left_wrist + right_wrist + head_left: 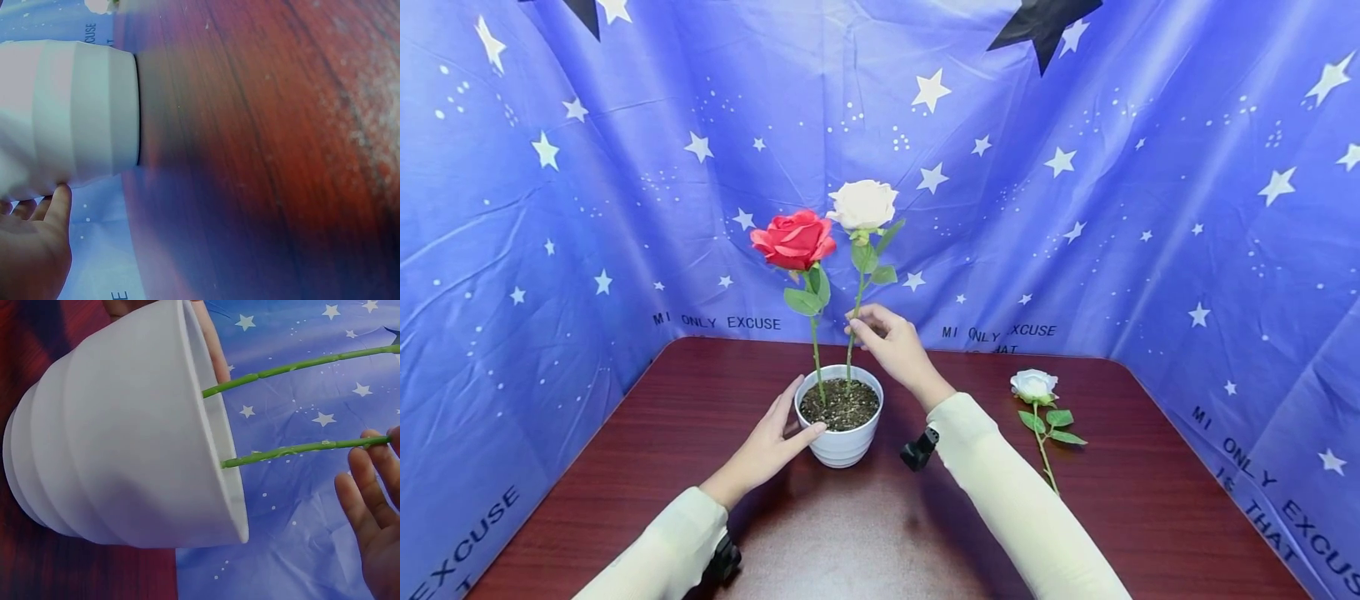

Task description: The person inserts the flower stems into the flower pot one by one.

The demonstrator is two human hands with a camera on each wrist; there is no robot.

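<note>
A white ribbed flowerpot (844,447) filled with dark soil (838,410) stands on the table. In it a red rose (794,240) rises on the left and a white rose (863,206) on the right, both upright. My right hand (897,348) pinches the white rose's stem (306,447) between thumb and fingertips, below its leaves and well above the rim. The stem's lower end is hidden in the pot. My left hand (763,450) rests against the pot's left side with fairly straight fingers, thumb toward the front; in the left wrist view a fingertip touches the wall.
On the right side of the dark red wooden table (820,550) lies a second white rose (1034,386) with green leaves. A blue cloth (850,100) with white stars and printed words hangs behind and at both sides. A wrist camera (919,450) sits by the right sleeve.
</note>
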